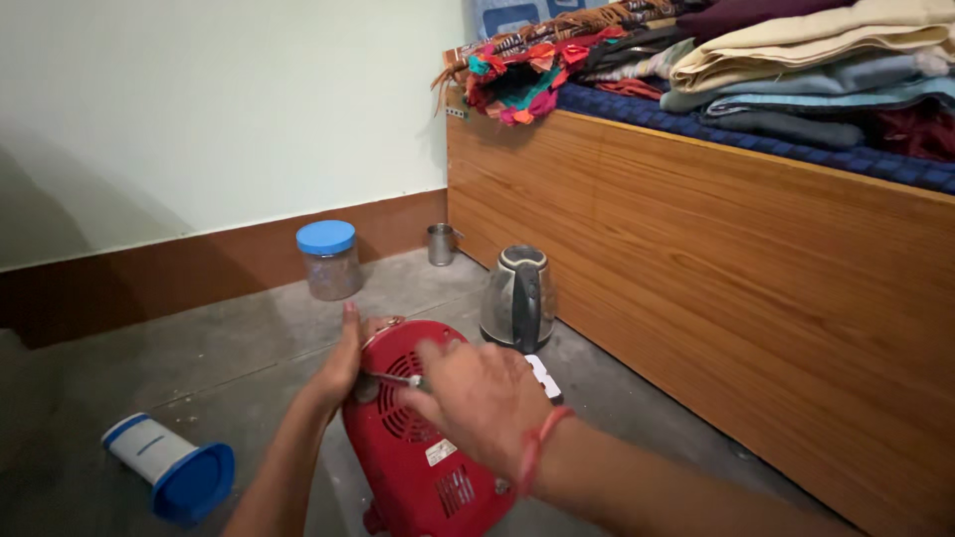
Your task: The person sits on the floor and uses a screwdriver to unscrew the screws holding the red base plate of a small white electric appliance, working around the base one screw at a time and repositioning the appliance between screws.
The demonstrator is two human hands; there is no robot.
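Gripping red heater (423, 467), floor (229, 348) open.

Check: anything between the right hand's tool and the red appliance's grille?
Nothing visible. The right hand holds a thin metal tool with its tip already at the red appliance's round grille. The left hand grips the casing's edge, beside the tool, not across it.

The right hand (477, 403) hid the tool's handle and part of the red heater (418, 447). The picture's lower edge cut off the heater's base.
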